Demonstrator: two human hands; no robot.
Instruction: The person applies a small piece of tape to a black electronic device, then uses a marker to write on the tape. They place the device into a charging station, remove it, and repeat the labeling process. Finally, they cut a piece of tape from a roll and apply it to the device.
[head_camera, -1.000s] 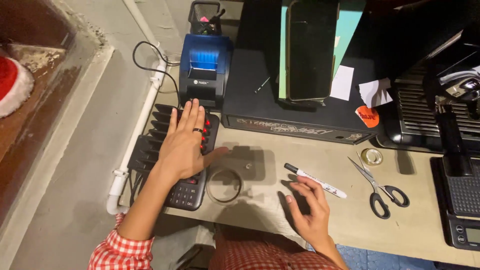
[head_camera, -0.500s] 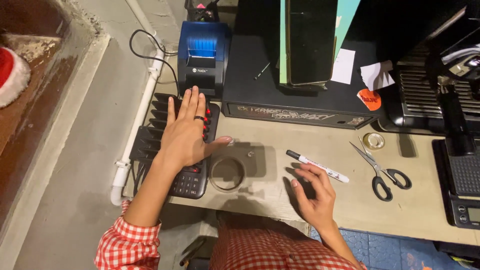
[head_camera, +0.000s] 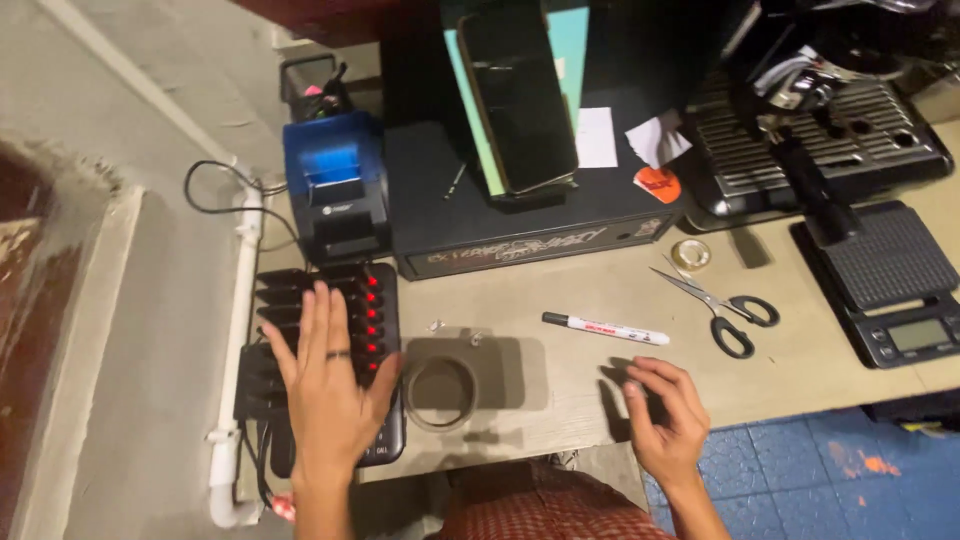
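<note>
1. At the left end of a pale wooden counter (head_camera: 560, 300), the left hand (head_camera: 330, 385) is lying flat, fingers spread and pointing away from the person, on a black rectangular pager charging dock with a column of red lights (head_camera: 330, 350).
2. That dock is standing with its long axis running away from the person, its slotted end toward a blue and black receipt printer (head_camera: 338, 195) just beyond it and its keypad end nearest the counter's front edge.
3. It is showing dark slots stacked along its left side, small red lamps glowing down its right side and pale buttons partly covered by the palm.
4. Just right of the dock, a grey ring-shaped insert (head_camera: 440, 390) is sitting in the counter top, close to the thumb.
5. The right hand (head_camera: 665, 415) is hovering loosely curled near the front edge, gripping nothing, with its fingertips just short of a white marker pen with a black cap (head_camera: 605, 328).
6. That marker is lying almost crosswise, cap pointing left.
7. Black-handled steel scissors (head_camera: 722, 308) are lying further right, blades pointing up and left, near a small roll of clear tape (head_camera: 691, 254).
8. Behind them, a black cash drawer (head_camera: 520, 215) is carrying a dark tablet on a stand (head_camera: 520, 100), and a black digital scale (head_camera: 895, 280) is sitting at the right edge.
</note>
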